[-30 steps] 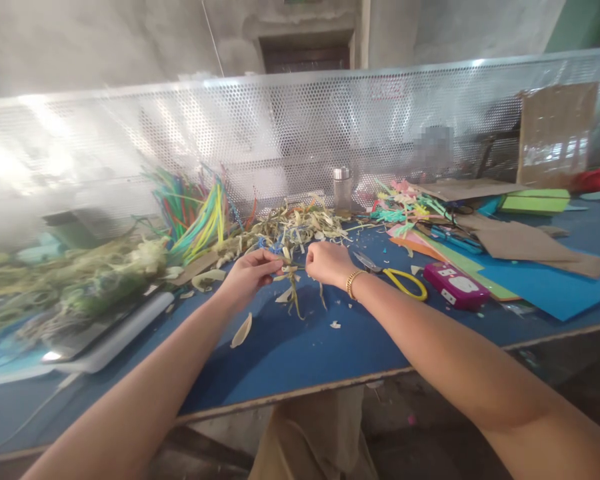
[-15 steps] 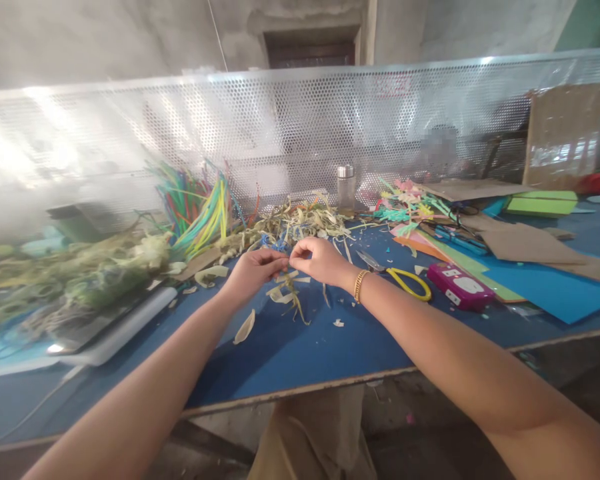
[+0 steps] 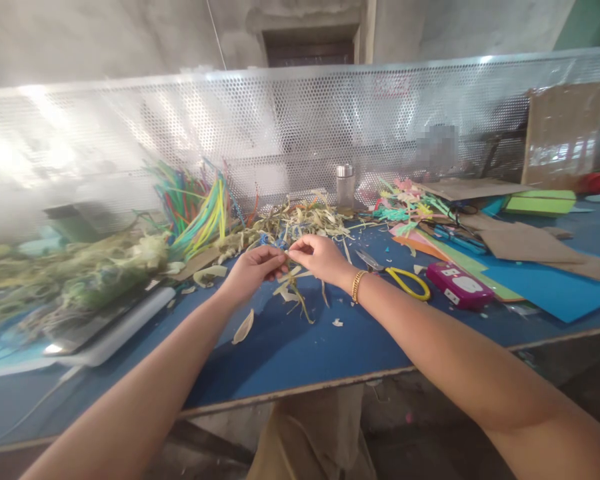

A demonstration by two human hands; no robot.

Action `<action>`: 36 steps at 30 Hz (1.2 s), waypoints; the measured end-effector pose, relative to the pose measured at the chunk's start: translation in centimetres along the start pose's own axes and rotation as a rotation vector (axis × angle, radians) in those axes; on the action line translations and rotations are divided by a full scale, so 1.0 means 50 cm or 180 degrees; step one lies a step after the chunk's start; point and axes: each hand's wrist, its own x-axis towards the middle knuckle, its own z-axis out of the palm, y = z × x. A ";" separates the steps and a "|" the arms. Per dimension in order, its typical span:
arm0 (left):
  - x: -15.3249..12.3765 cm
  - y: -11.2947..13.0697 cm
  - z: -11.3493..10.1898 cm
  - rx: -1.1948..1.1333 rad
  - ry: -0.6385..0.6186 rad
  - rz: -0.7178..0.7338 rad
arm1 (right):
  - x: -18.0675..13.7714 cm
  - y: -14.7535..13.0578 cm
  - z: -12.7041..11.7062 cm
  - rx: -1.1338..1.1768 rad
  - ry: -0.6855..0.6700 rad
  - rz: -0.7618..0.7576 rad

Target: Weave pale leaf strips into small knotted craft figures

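Note:
Above the front middle of the blue table, my left hand (image 3: 256, 272) and my right hand (image 3: 325, 259) meet fingertip to fingertip. Both are closed in a pinch on a thin dried plant strand (image 3: 300, 301), whose pale yellow-green ends dangle below the fingers. The exact grip between the fingertips is too small to make out. A tangled heap of dried, straw-coloured strips (image 3: 307, 217) lies just behind the hands, with some blue strands (image 3: 265, 239) in it. One loose pale husk piece (image 3: 243, 327) rests near my left wrist.
Yellow-handled scissors (image 3: 407, 283) and a magenta box (image 3: 459, 285) lie right of my right wrist. Coloured paper sheets (image 3: 555, 293) and cardboard (image 3: 535, 245) cover the right side. A bottle (image 3: 345, 188), colourful stems (image 3: 205, 210) and a perforated metal screen (image 3: 310, 127) stand behind.
The dangling strand ends have swung slightly right. Both hands keep their pinch, with only a small shift at the fingers.

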 end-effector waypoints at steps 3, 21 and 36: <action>0.001 -0.001 -0.001 -0.0110 -0.0026 0.0046 | -0.003 0.005 0.008 0.0169 -0.0225 0.0028; -0.001 0.004 0.004 0.0429 -0.0100 0.0444 | 0.002 0.012 0.010 -0.0497 -0.0141 0.0559; 0.001 -0.001 -0.003 0.0683 -0.0182 0.0092 | -0.001 0.002 0.000 -0.0783 -0.0296 0.0277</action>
